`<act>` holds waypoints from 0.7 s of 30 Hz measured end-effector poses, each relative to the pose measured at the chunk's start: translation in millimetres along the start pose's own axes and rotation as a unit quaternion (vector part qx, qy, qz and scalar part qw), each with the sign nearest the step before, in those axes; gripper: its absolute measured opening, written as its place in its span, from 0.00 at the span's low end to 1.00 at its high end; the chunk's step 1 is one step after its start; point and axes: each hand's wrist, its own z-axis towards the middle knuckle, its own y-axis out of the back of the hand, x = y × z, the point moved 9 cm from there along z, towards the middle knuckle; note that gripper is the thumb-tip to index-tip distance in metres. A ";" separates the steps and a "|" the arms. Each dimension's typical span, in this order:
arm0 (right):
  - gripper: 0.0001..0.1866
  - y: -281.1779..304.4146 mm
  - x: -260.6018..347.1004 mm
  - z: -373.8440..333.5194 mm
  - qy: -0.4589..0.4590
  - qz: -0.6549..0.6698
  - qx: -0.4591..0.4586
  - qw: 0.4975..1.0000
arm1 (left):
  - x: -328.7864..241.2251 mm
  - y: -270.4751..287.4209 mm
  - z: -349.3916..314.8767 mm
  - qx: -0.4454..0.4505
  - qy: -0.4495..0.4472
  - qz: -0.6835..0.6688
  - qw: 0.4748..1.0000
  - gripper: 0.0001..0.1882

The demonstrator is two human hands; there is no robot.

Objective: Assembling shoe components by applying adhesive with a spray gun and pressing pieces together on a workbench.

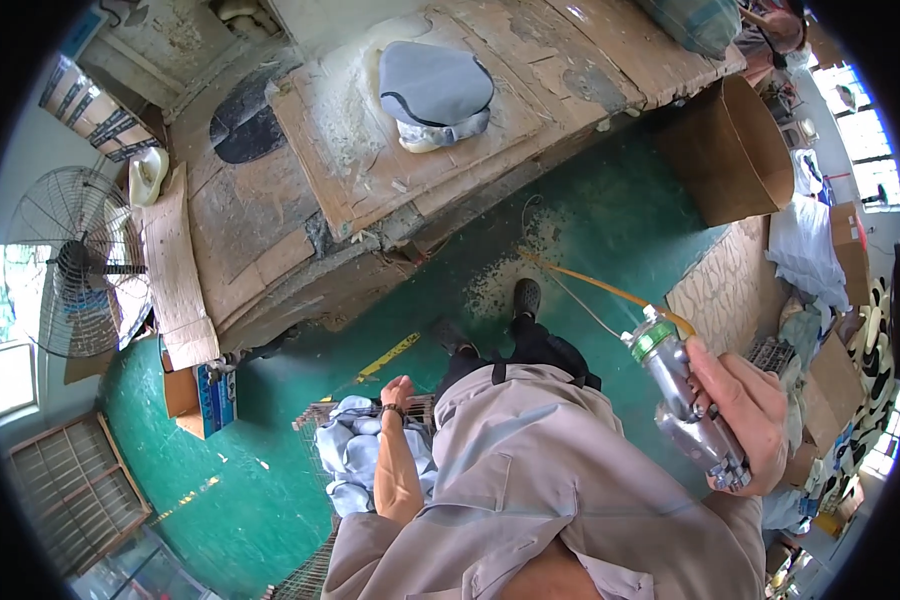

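In my right hand (745,420) is a metal spray gun (660,350) with a green ring near its hose end, fingers wrapped round its body. A yellow-orange hose (590,280) and a thin pale line run from it toward the floor. My left hand (398,392), with a dark band at the wrist, is held with curled fingers above a wire basket (315,415). Grey-blue padded pieces (350,450) fill that basket. On the workbench ahead, a small stack of grey cushion-like pieces (435,85) rests on cardboard, apart from both hands.
The worn workbench (260,215) spans the far side, dusted with pale residue. A large fan (75,258) stands left, a blue-and-brown carton (210,395) below it. A tall cardboard box (720,150) stands beyond the bench's right end; piled goods (835,370) line the right.
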 end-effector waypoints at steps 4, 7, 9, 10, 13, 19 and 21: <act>0.33 4.2 -40.3 -16.9 -0.027 0.086 0.035 0.995 | -55.6 -14.2 -15.4 -0.132 0.082 -0.019 0.988 0.26; 0.34 15.4 -76.0 -23.4 -0.029 0.126 -0.009 0.992 | -75.4 -32.3 -22.8 -0.137 0.075 0.023 0.987 0.26; 0.36 14.0 -92.3 -27.8 -0.001 0.154 0.022 0.988 | -87.7 -53.5 -25.1 -0.132 0.076 0.026 0.988 0.26; 0.37 15.5 -105.7 -32.8 -0.021 0.135 0.020 0.990 | -93.6 -61.1 -27.2 -0.137 0.079 0.039 0.987 0.26; 0.37 25.2 -142.1 -37.9 -0.023 0.170 0.006 0.985 | -113.1 -83.9 -30.4 -0.138 0.076 0.083 0.984 0.28; 0.35 41.3 -216.0 -55.2 -0.126 0.189 -0.023 0.974 | -148.5 -115.9 -32.5 -0.152 0.080 0.143 0.975 0.25; 0.29 39.4 -237.7 -58.2 -0.135 0.218 -0.033 0.966 | -162.6 -121.7 -35.6 -0.159 0.071 0.168 0.970 0.24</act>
